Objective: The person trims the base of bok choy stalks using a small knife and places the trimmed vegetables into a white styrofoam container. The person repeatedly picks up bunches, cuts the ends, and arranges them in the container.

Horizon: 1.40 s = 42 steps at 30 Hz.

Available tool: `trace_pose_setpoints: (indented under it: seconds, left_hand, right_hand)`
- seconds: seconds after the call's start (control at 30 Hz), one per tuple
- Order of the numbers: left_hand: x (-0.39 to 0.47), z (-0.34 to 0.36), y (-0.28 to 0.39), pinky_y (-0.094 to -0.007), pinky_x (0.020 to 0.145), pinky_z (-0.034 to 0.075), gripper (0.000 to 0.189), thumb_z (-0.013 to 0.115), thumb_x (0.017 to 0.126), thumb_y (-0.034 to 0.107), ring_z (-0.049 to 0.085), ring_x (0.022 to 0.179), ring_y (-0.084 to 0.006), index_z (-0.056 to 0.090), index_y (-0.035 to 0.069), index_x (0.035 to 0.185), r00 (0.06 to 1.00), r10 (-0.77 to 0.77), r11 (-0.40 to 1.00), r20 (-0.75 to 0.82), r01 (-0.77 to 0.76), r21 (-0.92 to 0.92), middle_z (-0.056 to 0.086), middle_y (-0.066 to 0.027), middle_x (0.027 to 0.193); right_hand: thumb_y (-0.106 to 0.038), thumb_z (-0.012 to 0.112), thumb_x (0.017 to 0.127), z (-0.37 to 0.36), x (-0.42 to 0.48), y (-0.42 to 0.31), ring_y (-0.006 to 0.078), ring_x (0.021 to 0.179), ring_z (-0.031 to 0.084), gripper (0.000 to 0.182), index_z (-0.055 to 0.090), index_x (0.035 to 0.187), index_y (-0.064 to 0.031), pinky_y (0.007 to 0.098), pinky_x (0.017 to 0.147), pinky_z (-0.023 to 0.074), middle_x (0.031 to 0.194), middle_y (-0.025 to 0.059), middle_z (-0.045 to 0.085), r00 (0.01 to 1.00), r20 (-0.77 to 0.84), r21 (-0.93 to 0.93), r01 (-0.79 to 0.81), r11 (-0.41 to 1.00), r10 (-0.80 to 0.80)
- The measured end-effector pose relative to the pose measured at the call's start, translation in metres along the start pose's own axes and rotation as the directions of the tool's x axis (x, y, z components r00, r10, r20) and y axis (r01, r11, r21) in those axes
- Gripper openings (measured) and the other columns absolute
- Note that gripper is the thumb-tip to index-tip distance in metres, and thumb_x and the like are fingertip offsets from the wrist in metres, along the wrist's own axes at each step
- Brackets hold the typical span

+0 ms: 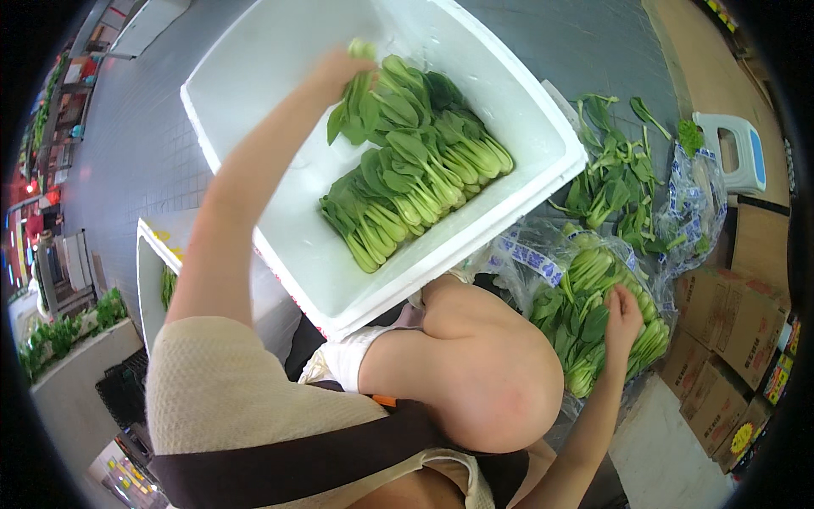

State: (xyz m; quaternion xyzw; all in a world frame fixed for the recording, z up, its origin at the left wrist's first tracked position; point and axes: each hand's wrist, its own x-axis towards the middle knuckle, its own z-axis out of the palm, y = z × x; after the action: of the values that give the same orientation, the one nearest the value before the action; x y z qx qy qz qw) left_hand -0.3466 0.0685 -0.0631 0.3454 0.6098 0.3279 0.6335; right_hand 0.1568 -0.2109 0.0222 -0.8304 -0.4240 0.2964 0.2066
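My left hand (346,70) is inside a white foam box (553,127), blurred, and grips a bok choy (362,49). The pale stem end pokes out above my fingers, and its leaves hang below. Under and beside it, rows of bok choy (420,184) lie packed along one side of the box, with leaves overlapping. To my right, a clear plastic bag (518,251) with blue print lies open around more bok choy (588,270). My right hand (623,318) rests at these, its fingertips bent together against the stems; whether they pinch one is unclear.
Loose leaves (610,172) are strewn on the tiled floor beyond the bag. Near them are another printed plastic bag (690,210) and a white plastic stool (738,153). Cardboard cartons (731,318) stack at the right. A second foam box (149,273) with greens stands at the left.
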Motion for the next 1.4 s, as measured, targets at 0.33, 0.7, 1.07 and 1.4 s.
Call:
trace_pose_setpoints:
  seconds: [0.33, 0.7, 1.07, 1.4]
  left_hand:
    - [0.069, -0.061, -0.129, -0.0388, 0.069, 0.049, 0.028, 0.058, 0.08, 0.011, 0.058, 0.087, -0.0247, 0.054, 0.003, 0.107, 0.552, -0.405, 0.9, -0.729, 0.101, -0.423, 0.058, -0.0135, 0.102]
    - [0.123, -0.014, -0.121, -0.0449, 0.083, 0.05, 0.028, 0.056, 0.088, 0.015, 0.057, 0.098, -0.0314, 0.051, -0.003, 0.109, 0.971, -0.037, 0.713, -0.237, -0.141, -0.687, 0.054, -0.02, 0.112]
    - [0.125, 0.042, -0.1, -0.039, 0.079, 0.046, 0.053, 0.075, 0.068, 0.009, 0.055, 0.097, -0.0302, 0.048, -0.006, 0.112, 0.6, 0.025, 0.942, -0.8, -0.283, -0.182, 0.053, -0.0206, 0.108]
    - [0.109, 0.042, -0.114, -0.035, 0.085, 0.043, 0.048, 0.064, 0.075, 0.005, 0.053, 0.099, -0.0265, 0.045, -0.006, 0.118, 0.611, 0.005, 0.918, -0.792, -0.317, -0.239, 0.054, -0.019, 0.111]
  right_hand:
    - [-0.016, 0.057, 0.088, 0.003, -0.031, 0.092, 0.022, 0.085, 0.062, 0.027, 0.06, 0.109, 0.0, 0.0355, 0.073, 0.0486, 0.098, 0.0144, 0.064, 0.988, 0.068, -0.257, -0.119, 0.959, 0.14]
    - [-0.013, 0.058, 0.087, 0.019, -0.036, 0.114, 0.0234, 0.086, 0.063, 0.027, 0.059, 0.11, 0.0014, 0.0358, 0.074, 0.0495, 0.099, 0.0155, 0.064, 0.964, 0.18, -0.197, -0.158, 0.968, 0.194]
    - [-0.011, 0.056, 0.087, 0.028, -0.035, 0.108, 0.0285, 0.095, 0.061, 0.028, 0.057, 0.113, 0.0004, 0.0394, 0.08, 0.0492, 0.106, 0.0177, 0.061, 0.937, 0.268, -0.158, -0.189, 0.969, 0.226]
    - [-0.012, 0.058, 0.087, 0.032, -0.039, 0.106, 0.0262, 0.091, 0.062, 0.028, 0.058, 0.112, 0.0007, 0.0376, 0.078, 0.0495, 0.104, 0.0173, 0.062, 0.934, 0.277, -0.22, -0.168, 0.961, 0.227]
